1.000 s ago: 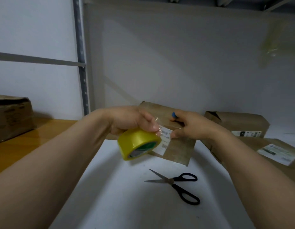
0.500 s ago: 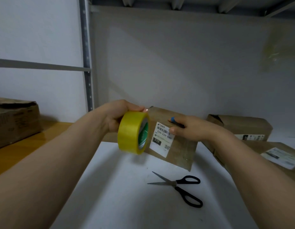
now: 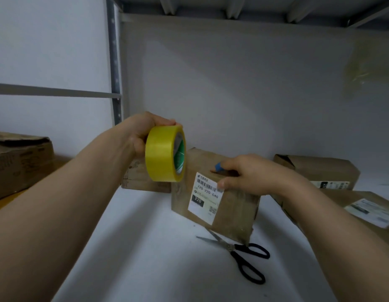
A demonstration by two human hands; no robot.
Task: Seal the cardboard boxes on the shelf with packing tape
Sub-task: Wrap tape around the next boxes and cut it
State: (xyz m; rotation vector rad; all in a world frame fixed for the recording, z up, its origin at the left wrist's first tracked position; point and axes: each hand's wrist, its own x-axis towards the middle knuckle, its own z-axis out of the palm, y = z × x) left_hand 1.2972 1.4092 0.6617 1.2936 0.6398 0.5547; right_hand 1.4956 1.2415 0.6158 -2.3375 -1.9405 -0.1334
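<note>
- Grip: the left hand [image 3: 141, 136] is curled round the roll [image 3: 164, 153] and holds it on edge in the air, just up and left of the box [image 3: 232, 208]. The right hand [image 3: 252, 175] clasps the box's top edge, thumb pressed on the label [image 3: 205, 199].
- Tape end: I cannot tell whether a strip runs from the roll to the right hand.
- Anchor: the right thumb should likely pin the free end flat before the left pulls, or it will lift.
- Pull: draw the roll straight along the seam under steady tension, since slack tape tends to wrinkle or stick to itself.
- Box: it stands on the white shelf [image 3: 145, 247], steadied by the right hand, and should be held firm against the pull.
- Cut: the scissors [image 3: 246, 256] lie just in front of the box, handy for the right hand.
- Queue: the other boxes [image 3: 320, 171] wait behind and to the right.
</note>
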